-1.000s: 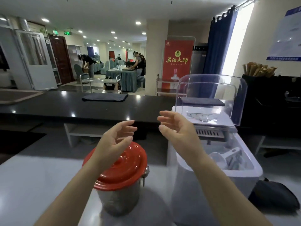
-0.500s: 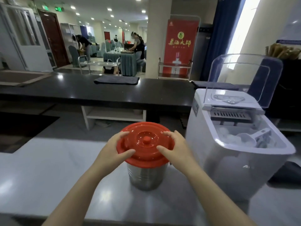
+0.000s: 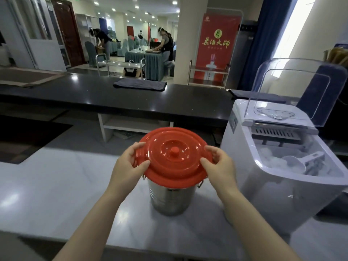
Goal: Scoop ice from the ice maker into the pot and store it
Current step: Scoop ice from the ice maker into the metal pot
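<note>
Supporting counter: pale, carries both items.
Ice maker: just right of the pot, clear cover raised, ice inside.
Pot: steel, red lid over its mouth.
Hands: left hand and right hand pinch opposite lid edges.
Scoop: untouched in the ice.
Progress: no scooping yet; storing remains.

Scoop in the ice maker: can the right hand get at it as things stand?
Probably yes, once freed. The clear cover of the ice maker stands open and the scoop lies exposed on the ice, nothing between. But the right hand grips the red lid and must release it first.
</note>
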A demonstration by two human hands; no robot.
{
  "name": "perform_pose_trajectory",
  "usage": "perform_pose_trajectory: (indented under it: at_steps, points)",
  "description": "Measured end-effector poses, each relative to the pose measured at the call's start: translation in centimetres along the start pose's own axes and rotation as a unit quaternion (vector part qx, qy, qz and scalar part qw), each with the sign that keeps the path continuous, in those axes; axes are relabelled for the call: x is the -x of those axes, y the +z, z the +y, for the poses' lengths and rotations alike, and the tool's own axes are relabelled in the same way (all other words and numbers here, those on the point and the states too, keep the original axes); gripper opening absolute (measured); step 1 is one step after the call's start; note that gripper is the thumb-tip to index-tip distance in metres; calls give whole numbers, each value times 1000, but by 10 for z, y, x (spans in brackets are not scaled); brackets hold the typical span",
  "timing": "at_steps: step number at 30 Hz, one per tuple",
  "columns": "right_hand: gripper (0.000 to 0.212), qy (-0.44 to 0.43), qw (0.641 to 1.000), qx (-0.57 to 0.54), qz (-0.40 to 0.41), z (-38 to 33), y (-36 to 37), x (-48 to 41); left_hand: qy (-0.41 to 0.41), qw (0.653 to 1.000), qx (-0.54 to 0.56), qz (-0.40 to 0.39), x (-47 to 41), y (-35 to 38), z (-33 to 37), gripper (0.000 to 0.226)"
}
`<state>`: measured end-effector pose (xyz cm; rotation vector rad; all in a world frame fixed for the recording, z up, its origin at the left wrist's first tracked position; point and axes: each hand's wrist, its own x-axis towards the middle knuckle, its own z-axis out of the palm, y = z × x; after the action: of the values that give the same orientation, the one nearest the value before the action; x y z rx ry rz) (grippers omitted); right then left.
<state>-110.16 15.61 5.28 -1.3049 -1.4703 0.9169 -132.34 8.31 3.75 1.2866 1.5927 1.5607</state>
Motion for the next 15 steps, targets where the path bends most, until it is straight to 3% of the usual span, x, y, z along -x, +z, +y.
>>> perform_pose_trajectory:
  at_steps: [7, 11, 15]
  points:
    - [57, -8, 997, -78, -24, -25, 18, -5, 7, 996, 37, 78, 10, -30, 5, 66]
    - [26, -37, 991, -99, -81, -45, 41, 5, 2, 994, 33, 101, 18, -67, 5, 62]
    - [18, -59, 979, -157, -115, -63, 71, 19, -40, 988, 34, 144, 29, -108, 2, 38]
